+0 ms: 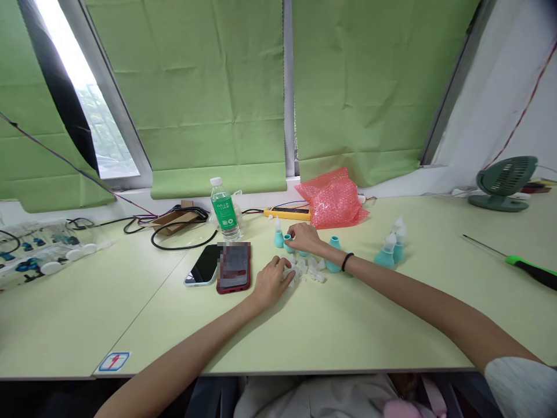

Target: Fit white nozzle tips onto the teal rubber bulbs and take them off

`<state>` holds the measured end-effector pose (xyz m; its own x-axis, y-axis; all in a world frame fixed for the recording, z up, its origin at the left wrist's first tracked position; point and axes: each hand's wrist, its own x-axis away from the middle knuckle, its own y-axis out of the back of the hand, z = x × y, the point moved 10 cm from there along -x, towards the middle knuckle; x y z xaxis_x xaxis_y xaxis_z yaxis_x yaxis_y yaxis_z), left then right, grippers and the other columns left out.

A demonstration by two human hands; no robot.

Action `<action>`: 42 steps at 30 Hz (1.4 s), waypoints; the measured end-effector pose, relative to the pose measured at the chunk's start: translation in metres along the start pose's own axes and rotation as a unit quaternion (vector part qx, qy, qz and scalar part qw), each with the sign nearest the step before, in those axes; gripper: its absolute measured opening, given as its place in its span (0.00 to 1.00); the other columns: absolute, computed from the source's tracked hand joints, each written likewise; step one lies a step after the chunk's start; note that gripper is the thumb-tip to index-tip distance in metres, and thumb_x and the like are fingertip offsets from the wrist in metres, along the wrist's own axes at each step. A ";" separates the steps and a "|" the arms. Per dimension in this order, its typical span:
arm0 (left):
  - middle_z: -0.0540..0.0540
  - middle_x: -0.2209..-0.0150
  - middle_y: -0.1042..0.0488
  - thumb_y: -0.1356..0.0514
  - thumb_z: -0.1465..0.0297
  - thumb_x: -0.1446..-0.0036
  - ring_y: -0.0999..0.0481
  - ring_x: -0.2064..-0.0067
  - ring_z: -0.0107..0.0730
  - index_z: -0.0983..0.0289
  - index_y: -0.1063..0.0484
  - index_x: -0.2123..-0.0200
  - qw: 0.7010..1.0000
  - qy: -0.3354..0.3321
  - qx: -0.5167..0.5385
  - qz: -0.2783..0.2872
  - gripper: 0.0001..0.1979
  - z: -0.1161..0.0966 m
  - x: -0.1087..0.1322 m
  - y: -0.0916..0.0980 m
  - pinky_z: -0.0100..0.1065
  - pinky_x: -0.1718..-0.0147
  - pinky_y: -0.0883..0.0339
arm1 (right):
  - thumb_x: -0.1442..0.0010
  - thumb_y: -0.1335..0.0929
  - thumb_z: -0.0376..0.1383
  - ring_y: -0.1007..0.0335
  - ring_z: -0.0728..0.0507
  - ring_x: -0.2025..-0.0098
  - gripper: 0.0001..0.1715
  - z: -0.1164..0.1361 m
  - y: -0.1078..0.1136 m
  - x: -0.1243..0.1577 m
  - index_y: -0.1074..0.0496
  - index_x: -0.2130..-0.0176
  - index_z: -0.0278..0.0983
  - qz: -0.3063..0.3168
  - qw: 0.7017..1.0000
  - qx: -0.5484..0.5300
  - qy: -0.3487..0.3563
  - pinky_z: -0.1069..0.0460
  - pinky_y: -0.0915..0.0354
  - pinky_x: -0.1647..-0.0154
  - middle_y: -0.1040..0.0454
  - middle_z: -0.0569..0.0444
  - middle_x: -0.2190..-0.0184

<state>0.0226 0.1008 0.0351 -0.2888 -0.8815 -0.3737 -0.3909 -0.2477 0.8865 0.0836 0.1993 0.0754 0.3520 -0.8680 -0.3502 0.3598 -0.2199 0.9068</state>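
Note:
My right hand (pixel 306 239) reaches across to a small teal squeeze bulb (pixel 288 245) with an open mouth. Its fingers are closed at the bulb's rim. My left hand (pixel 272 283) rests at a pile of translucent white nozzle tips (pixel 314 270), thumb and fingers apart around some of them. A teal bulb with a white nozzle (pixel 278 237) stands just left of the right hand's bulb. Under my right wrist is a larger teal bulb without a nozzle (pixel 333 262). Another teal bulb is partly hidden below the right hand.
Several nozzle-topped teal bulbs (pixel 385 255) stand right of my right forearm. Two phones (pixel 235 268) lie left of my left hand. Behind are a water bottle (pixel 224 210), a yellow power strip (pixel 287 213) and pink bubble wrap (pixel 333 200). A screwdriver (pixel 516 261) and fan (pixel 505 181) are at right.

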 end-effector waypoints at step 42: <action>0.49 0.85 0.39 0.62 0.60 0.47 0.41 0.83 0.23 0.66 0.41 0.80 0.804 0.065 0.591 0.035 0.20 0.010 -0.006 0.003 0.26 0.83 0.48 | 0.57 0.39 0.34 0.44 0.51 0.80 0.04 0.048 0.035 0.112 0.37 0.75 0.36 -0.039 0.983 -0.088 0.160 0.56 0.52 0.78 0.35 0.57 0.82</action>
<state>0.0146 0.1092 0.0378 -0.2833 -0.9299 -0.2346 -0.9565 0.2919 -0.0020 0.0938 0.0730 0.0787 0.5609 -0.6618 -0.4974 0.5294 -0.1751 0.8301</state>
